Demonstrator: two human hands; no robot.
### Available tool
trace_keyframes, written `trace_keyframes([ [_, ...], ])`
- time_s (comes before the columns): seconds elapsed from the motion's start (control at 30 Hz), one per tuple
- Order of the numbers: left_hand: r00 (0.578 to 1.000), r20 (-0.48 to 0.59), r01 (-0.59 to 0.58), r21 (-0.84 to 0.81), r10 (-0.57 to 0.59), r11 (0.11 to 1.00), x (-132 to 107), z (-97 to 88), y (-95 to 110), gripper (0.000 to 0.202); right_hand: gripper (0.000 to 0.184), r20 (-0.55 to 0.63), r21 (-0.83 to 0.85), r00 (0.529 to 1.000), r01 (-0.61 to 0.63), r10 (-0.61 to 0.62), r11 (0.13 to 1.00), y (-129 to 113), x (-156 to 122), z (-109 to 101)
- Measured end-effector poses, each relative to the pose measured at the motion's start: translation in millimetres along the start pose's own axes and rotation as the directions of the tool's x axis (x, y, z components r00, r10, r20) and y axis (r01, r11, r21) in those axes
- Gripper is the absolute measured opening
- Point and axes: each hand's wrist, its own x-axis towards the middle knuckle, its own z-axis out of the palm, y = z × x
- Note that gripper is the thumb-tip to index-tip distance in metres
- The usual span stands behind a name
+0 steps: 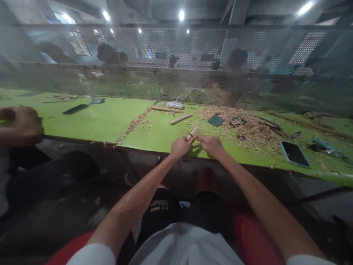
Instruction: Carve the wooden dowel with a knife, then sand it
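Note:
My left hand [180, 145] is closed around a pale wooden stick [194, 131], whose upper end sticks out past the fingers. Close beside it, my right hand [212, 145] is closed on what looks like a small knife [191, 135]; a thin dark blade crosses the stick, and the handle is mostly covered by the fingers. Both hands almost touch, just above the front edge of the green table [154, 141]. Another wooden stick [181, 119] lies on the tabletop beyond them.
A heap of wood shavings [248, 125] with dark green sandpaper pieces [216, 120] lies to the right, near a phone [295, 154]. Behind stands a perforated screen [171, 62]. A white cabled device [174, 105] and a clear bottle [89, 88] stand farther back. At left is another person's hand [23, 125].

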Motion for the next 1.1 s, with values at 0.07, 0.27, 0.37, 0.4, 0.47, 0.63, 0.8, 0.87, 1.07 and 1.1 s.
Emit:
trace_keyframes([
  [0.07, 1.0, 0.004, -0.005, -0.006, 0.005, 1.0, 1, 0.1, -1, 0.069, 0.048, -0.003, 0.006, 1.0, -0.005, 0.005, 1.0, -3, -2, -1],
  [0.27, 1.0, -0.02, 0.007, 0.003, -0.007, 1.0, 3, 1.2, -3, 0.065, 0.053, -0.023, -0.021, 0.997, -0.07, 0.07, 0.997, -18, -10, -4],
  [0.37, 1.0, -0.01, 0.029, -0.019, -0.029, 0.999, 5, 1.4, -3, 0.064, 0.054, -0.048, -0.017, 0.993, -0.108, 0.107, 0.994, -25, -12, -2],
  [0.4, 0.999, -0.009, 0.037, -0.027, -0.037, 0.999, 6, 1.5, -3, 0.064, 0.055, -0.055, -0.018, 0.992, -0.118, 0.117, 0.993, -27, -13, -1],
  [0.47, 0.999, -0.003, 0.041, -0.034, -0.041, 0.999, 8, 1.8, -3, 0.063, 0.055, -0.061, -0.027, 0.99, -0.132, 0.13, 0.991, -30, -14, -1],
  [0.63, 0.999, 0.032, 0.04, -0.012, -0.039, 0.999, 12, 2.4, -1, 0.067, 0.056, -0.054, -0.059, 0.986, -0.163, 0.16, 0.985, -31, -15, -5],
  [0.8, 0.999, 0.023, 0.042, -0.024, -0.041, 0.999, 14, 2.8, 0, 0.067, 0.055, -0.055, -0.072, 0.984, -0.17, 0.167, 0.983, -33, -14, -7],
  [0.87, 0.999, 0.031, 0.04, -0.022, -0.039, 0.999, 15, 2.7, 0, 0.068, 0.054, -0.069, -0.079, 0.981, -0.187, 0.182, 0.979, -35, -14, -6],
  [1.07, 0.998, 0.05, 0.049, -0.034, -0.048, 0.998, 19, 2.2, 0, 0.069, 0.051, -0.081, -0.039, 0.972, -0.224, 0.22, 0.974, -43, -15, -4],
  [1.1, 0.997, 0.049, 0.054, -0.039, -0.052, 0.998, 20, 2.2, 0, 0.069, 0.051, -0.08, -0.033, 0.97, -0.232, 0.229, 0.972, -44, -14, -4],
])
